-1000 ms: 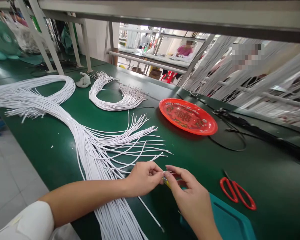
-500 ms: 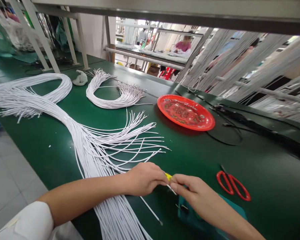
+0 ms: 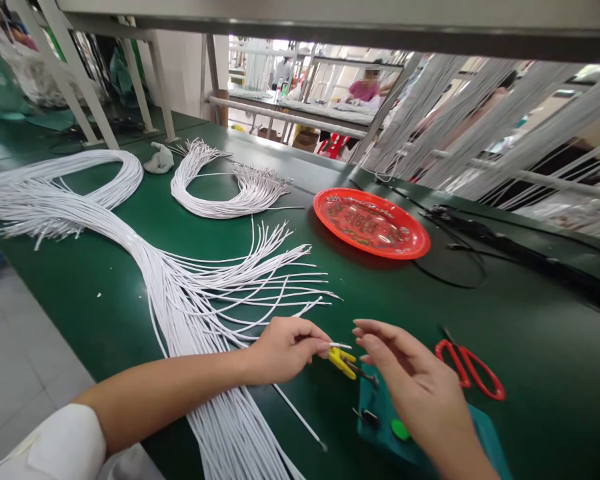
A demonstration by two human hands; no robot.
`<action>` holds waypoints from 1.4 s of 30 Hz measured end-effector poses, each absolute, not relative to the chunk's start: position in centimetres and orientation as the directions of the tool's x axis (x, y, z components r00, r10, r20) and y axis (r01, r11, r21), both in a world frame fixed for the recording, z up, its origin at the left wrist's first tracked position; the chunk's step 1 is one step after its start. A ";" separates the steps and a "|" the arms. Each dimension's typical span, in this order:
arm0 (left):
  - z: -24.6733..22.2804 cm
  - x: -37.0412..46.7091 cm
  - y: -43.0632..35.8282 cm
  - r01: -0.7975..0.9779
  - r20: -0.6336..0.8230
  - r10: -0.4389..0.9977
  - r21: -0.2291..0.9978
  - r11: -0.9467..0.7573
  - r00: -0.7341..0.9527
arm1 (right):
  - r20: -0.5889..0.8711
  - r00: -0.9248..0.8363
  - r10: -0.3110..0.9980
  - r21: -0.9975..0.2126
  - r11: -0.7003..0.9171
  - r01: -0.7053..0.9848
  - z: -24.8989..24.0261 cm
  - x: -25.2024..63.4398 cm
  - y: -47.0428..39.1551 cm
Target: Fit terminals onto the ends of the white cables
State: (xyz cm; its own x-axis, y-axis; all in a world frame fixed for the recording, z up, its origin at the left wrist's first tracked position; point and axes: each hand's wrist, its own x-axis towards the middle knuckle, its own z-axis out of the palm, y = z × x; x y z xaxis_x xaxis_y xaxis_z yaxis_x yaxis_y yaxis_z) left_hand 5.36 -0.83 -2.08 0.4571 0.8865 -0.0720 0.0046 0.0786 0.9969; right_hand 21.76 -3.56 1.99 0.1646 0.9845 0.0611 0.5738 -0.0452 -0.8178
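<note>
My left hand (image 3: pixel 287 350) is closed, thumb against fingers, around a white wire (image 3: pixel 341 346) whose short end sticks out to the right. Just below that end is a yellow clip (image 3: pixel 343 363) on a dark metal arm, which leads to a teal box-shaped device (image 3: pixel 485 433) with a green button (image 3: pixel 400 430). My right hand (image 3: pixel 415 380) hovers over the device, fingers apart and nothing visible in them. Under my left forearm runs a large bundle of white wires (image 3: pixel 175 300), its loose ends fanned out to the right.
Red-handled scissors (image 3: pixel 470 367) lie right of my right hand. Farther back are a red oval tray (image 3: pixel 373 223), a curved wire bundle (image 3: pixel 210 200) and black cables (image 3: pixel 520 250). A shelf beam (image 3: pixel 330 30) crosses above the green table. A person (image 3: pixel 365 87) sits in the background.
My right hand has come away from the left hand to the right and its fingers have opened. The wire end and yellow clip, mostly covered before, now show.
</note>
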 end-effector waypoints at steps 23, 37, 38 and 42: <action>-2.2 5.8 -0.9 -0.037 -0.289 0.847 0.939 0.341 0.446 | 0.462 -0.390 0.797 0.086 0.398 0.914 -0.2 19.8 -4.3; -2.7 5.5 -1.0 0.025 -0.106 0.858 0.994 0.109 0.502 | 0.286 -0.198 0.937 -0.410 0.307 0.859 0.7 20.0 -4.2; -2.7 5.4 -1.1 0.099 -0.070 0.846 0.995 0.020 0.529 | 0.301 -0.231 0.925 -0.342 0.331 0.880 0.6 20.1 -4.3; -2.6 5.1 -1.2 0.303 -0.007 0.819 0.931 -0.205 0.574 | 0.368 -0.362 0.857 -0.036 0.402 0.915 0.2 20.4 -4.5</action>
State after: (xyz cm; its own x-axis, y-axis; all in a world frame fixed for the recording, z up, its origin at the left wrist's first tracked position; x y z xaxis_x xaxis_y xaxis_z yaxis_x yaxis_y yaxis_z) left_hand 5.09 -1.19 -2.63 0.5744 0.8186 -0.0066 0.3025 -0.2047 0.9309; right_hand 20.37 -4.49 0.17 -0.3615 0.8567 0.3680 0.9150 0.4017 -0.0362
